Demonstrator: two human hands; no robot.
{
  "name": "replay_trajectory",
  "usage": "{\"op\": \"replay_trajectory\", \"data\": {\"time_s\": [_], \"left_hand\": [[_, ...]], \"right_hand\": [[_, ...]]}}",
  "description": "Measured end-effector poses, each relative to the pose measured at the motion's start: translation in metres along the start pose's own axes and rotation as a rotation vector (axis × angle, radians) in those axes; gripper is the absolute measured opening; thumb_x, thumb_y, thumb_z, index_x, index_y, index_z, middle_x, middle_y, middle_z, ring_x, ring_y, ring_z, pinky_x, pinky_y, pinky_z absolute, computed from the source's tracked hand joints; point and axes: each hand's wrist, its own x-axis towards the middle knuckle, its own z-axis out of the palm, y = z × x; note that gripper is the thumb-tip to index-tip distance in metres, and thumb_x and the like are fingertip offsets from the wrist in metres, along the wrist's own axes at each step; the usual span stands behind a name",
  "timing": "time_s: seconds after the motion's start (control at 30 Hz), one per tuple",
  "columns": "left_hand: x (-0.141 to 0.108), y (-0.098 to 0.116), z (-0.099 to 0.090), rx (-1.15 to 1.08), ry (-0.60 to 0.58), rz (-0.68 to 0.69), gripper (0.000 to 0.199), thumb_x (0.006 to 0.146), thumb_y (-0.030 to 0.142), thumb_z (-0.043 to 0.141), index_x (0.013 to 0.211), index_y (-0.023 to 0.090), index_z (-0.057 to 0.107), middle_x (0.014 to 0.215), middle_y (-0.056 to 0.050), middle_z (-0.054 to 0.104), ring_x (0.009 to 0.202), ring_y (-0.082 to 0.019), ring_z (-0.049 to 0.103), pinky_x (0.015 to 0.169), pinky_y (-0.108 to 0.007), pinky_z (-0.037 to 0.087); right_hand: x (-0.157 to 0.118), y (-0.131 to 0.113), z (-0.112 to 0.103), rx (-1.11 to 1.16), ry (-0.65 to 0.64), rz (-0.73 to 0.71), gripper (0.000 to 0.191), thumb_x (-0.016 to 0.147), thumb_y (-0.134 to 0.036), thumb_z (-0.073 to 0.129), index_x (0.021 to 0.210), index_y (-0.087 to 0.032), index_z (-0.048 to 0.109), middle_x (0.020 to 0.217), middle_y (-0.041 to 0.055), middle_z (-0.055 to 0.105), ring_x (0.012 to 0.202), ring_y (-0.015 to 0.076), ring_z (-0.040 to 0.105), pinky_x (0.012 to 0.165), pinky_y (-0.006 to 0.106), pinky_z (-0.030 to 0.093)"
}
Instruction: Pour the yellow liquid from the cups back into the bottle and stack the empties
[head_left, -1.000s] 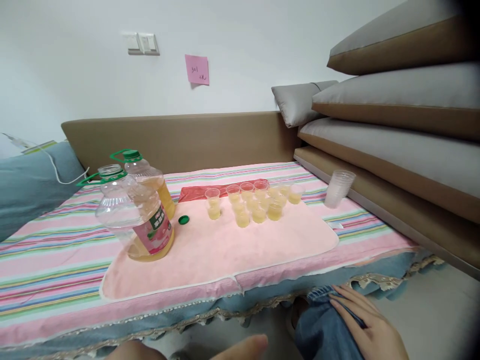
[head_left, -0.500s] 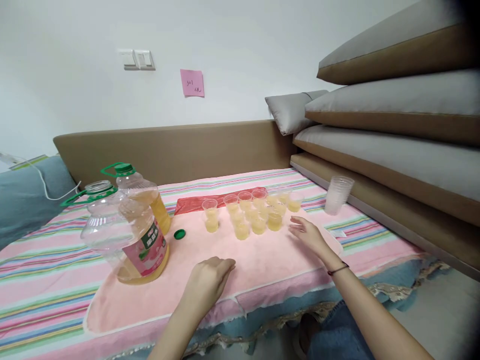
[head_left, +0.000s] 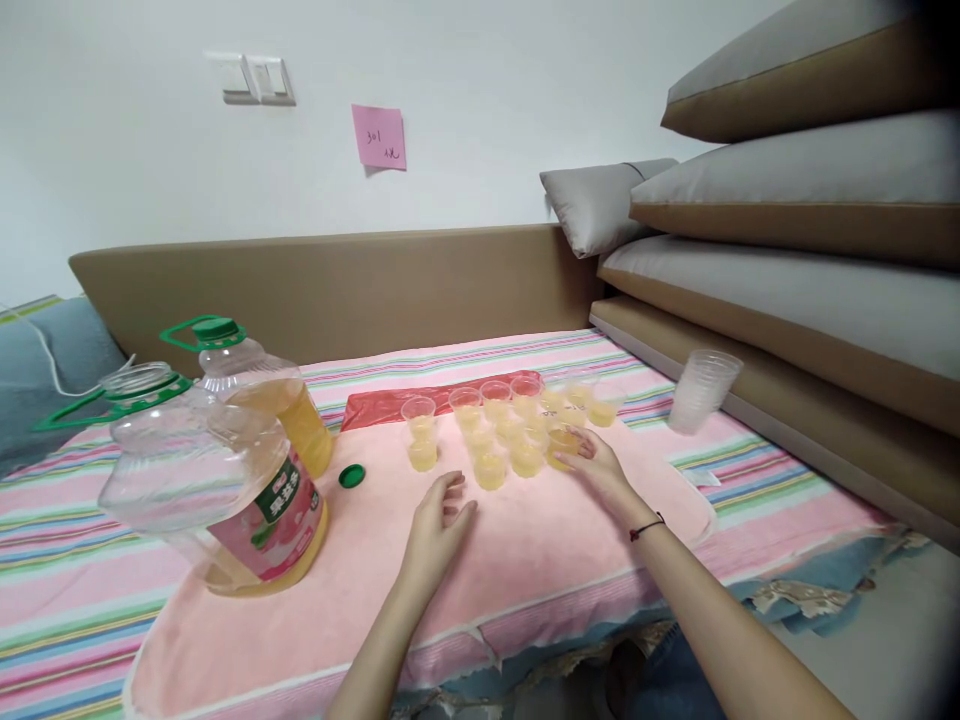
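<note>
Clear plastic cups of pale yellow drink stand in close rows on the pink mat (head_left: 517, 560). My right hand (head_left: 596, 465) has its thumb and fingers around the front right cup (head_left: 561, 450), which stands on the mat. Just left of the front cup (head_left: 490, 468) is my left hand (head_left: 441, 520), its fingers curved and apart with nothing in them. Farther left, one pair of cups (head_left: 423, 452) stands apart from the group.
On the left are an uncapped, labelled juice bottle (head_left: 270, 520) and a capped bottle (head_left: 300, 415). A green cap (head_left: 352, 476) lies beside them. Red plastic (head_left: 375, 407) lies behind the cups. A stack of nested cups (head_left: 703, 392) leans near the piled cushions (head_left: 795, 280) at right.
My right hand has moved left and closed on the front right cup. My left hand has moved up toward the cups, its fingers spreading. The view has shifted slightly.
</note>
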Motion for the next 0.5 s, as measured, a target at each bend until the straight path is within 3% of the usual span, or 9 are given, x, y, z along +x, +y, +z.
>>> {"op": "replay_trajectory", "data": {"time_s": [0.23,0.5], "left_hand": [[0.023,-0.002,0.045,-0.084,0.128,0.041,0.065,0.066,0.032,0.074,0.124,0.018,0.047,0.134,-0.016,0.054,0.122,-0.030,0.055,0.105,-0.048,0.040],[0.041,-0.010,0.062,-0.196,0.158,0.061,0.057,0.068,0.028,0.075,0.115,0.021,0.044,0.127,-0.013,0.058,0.121,-0.027,0.056,0.106,-0.045,0.041]], "right_hand": [[-0.002,0.002,-0.003,0.031,0.047,-0.026,0.068,0.049,-0.037,0.089,0.108,-0.020,0.061,0.117,0.0119,0.070,0.108,0.0287,0.066,0.099,0.050,0.049],[-0.008,-0.014,-0.004,0.015,0.103,-0.073,0.066,0.052,-0.040,0.087,0.110,-0.021,0.060,0.119,0.0115,0.068,0.108,0.0290,0.066,0.093,0.048,0.053]]}}
